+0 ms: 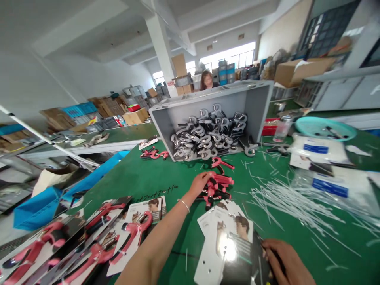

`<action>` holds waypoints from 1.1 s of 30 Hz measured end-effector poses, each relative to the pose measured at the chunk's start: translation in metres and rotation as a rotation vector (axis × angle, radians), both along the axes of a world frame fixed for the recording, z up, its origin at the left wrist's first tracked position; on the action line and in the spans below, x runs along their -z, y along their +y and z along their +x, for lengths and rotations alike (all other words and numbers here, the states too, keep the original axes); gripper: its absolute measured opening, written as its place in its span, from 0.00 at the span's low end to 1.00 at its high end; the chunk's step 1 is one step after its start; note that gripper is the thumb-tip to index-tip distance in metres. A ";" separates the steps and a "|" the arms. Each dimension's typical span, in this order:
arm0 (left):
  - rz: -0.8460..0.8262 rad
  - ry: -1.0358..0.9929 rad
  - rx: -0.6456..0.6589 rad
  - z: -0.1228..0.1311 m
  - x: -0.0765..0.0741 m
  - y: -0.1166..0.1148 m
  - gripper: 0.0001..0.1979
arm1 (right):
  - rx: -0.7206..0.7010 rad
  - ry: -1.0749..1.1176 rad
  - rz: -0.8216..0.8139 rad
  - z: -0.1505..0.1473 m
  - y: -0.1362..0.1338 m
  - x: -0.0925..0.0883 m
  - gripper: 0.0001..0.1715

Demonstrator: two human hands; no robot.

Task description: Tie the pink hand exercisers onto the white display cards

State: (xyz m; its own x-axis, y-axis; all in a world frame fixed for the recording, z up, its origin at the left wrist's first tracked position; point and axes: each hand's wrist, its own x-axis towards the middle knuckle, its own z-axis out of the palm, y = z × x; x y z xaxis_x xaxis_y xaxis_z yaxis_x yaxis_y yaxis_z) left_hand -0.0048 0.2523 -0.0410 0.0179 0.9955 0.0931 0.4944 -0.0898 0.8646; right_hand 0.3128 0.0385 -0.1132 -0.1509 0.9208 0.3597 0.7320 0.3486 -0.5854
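Note:
My left hand (200, 183) reaches forward across the green table (154, 178) and closes its fingers on a pile of pink and black hand grippers (218, 187). My right hand (283, 261) rests near the bottom edge, fingers curled on a glossy printed backing card (234, 249) that lies on a small stack of cards. A wrist bracelet shows on my left arm.
A grey plastic crate (258, 99) tipped on its side holds several grey and black hand grippers (208, 132). Packaged pink grippers on cards (89, 237) lie at the lower left. White cable ties (291, 202) are scattered right, beside plastic bags (326, 166). A person sits beyond the crate.

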 end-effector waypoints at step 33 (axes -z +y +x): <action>-0.251 -0.064 0.802 0.021 -0.066 -0.135 0.20 | -0.351 0.186 -0.613 -0.097 -0.029 -0.111 0.23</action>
State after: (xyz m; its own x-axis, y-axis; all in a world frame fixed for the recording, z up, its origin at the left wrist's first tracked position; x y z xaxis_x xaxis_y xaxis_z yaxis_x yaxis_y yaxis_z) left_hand 0.0163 0.1172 0.0253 0.7308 0.6745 -0.1045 0.3121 -0.1940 0.9300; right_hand 0.2158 0.0099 -0.0019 -0.4611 0.8735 -0.1565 0.5065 0.1143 -0.8546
